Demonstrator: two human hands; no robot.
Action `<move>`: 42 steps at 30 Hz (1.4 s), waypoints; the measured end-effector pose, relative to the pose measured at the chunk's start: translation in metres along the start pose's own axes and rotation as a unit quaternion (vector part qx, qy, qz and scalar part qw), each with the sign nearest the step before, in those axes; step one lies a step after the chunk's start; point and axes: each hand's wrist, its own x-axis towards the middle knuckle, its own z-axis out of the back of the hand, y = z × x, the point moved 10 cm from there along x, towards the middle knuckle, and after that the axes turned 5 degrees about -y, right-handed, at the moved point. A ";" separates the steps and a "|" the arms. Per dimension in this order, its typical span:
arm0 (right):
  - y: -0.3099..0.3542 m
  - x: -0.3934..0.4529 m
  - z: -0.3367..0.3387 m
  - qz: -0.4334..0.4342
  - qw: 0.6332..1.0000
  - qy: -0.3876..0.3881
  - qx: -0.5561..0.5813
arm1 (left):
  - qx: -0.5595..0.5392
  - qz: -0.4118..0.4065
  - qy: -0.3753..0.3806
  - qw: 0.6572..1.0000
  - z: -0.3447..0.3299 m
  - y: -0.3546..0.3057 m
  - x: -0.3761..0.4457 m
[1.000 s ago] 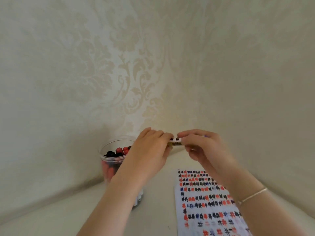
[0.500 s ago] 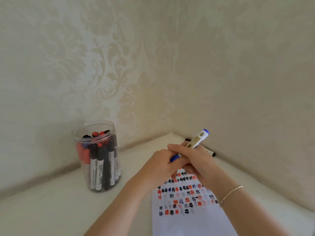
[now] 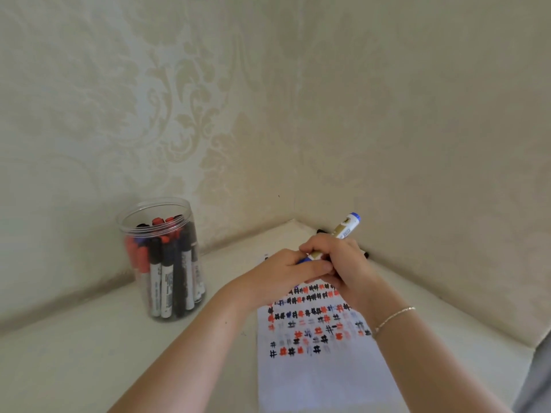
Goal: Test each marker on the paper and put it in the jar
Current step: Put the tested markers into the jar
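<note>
My right hand (image 3: 343, 263) grips a blue marker (image 3: 347, 226) by its barrel, its blue tail pointing up and back toward the corner. My left hand (image 3: 286, 274) closes its fingers around the marker's lower blue end, where the cap sits; the tip is hidden. Both hands hover over the top of a white paper (image 3: 316, 353) covered with rows of red, black and blue hash marks. A clear plastic jar (image 3: 162, 257) stands upright to the left, holding several red, black and blue markers.
A black marker (image 3: 365, 252) lies on the white table (image 3: 74, 353) against the right wall, partly hidden behind my right hand. Patterned cream walls meet in a corner just behind the hands. A thin bracelet (image 3: 393, 317) circles my right wrist.
My view tipped down and the hands lowered from chest height to just above the paper. The marker turned from level to steeply tilted; over the last half second the hands barely moved.
</note>
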 end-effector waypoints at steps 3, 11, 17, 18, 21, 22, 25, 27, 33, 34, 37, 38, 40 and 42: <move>-0.003 0.004 0.006 0.002 0.999 -0.035 -0.001 | -0.009 0.007 -0.016 1.000 0.000 0.004 0.001; -0.013 0.014 0.061 -0.073 0.952 -0.277 0.103 | 0.150 -0.056 -0.139 0.977 0.000 -0.014 0.001; 0.015 0.023 0.087 -0.032 0.959 -0.274 0.061 | 0.169 -0.003 -0.122 0.978 -0.006 0.029 -0.007; 0.011 0.023 0.083 -0.036 0.963 -0.262 0.060 | 0.169 0.005 -0.125 0.978 -0.005 0.033 -0.003; -0.002 0.025 0.072 -0.040 0.972 -0.221 0.073 | 0.197 0.014 -0.133 0.971 0.000 0.038 0.007; -0.006 0.024 0.070 -0.039 0.975 -0.207 0.071 | 0.206 0.019 -0.130 0.970 0.002 0.039 0.011; -0.016 0.016 0.062 -0.034 0.987 -0.154 0.037 | 0.218 0.030 -0.131 0.967 0.010 0.042 0.024; -0.023 0.008 0.061 -0.026 0.992 -0.126 -0.015 | 0.221 0.030 -0.138 0.965 0.013 0.045 0.032; -0.044 -0.014 0.072 0.034 0.986 -0.104 -0.125 | 0.267 0.031 -0.089 0.959 -0.004 0.068 0.048; -0.046 -0.016 0.075 0.044 0.984 -0.108 -0.131 | 0.277 0.032 -0.077 0.957 -0.010 0.072 0.049; -0.052 -0.020 0.080 0.066 0.980 -0.121 -0.144 | 0.317 0.028 -0.088 0.944 -0.014 0.077 0.048; -0.055 -0.021 0.081 0.070 0.977 -0.126 -0.155 | 0.327 0.024 -0.100 0.939 -0.014 0.076 0.048; -0.059 -0.023 0.083 0.079 0.971 -0.145 -0.175 | 0.334 0.016 -0.120 0.935 -0.012 0.075 0.047; -0.060 -0.023 0.085 0.091 0.965 -0.162 -0.185 | 0.335 0.015 -0.131 0.933 -0.011 0.077 0.047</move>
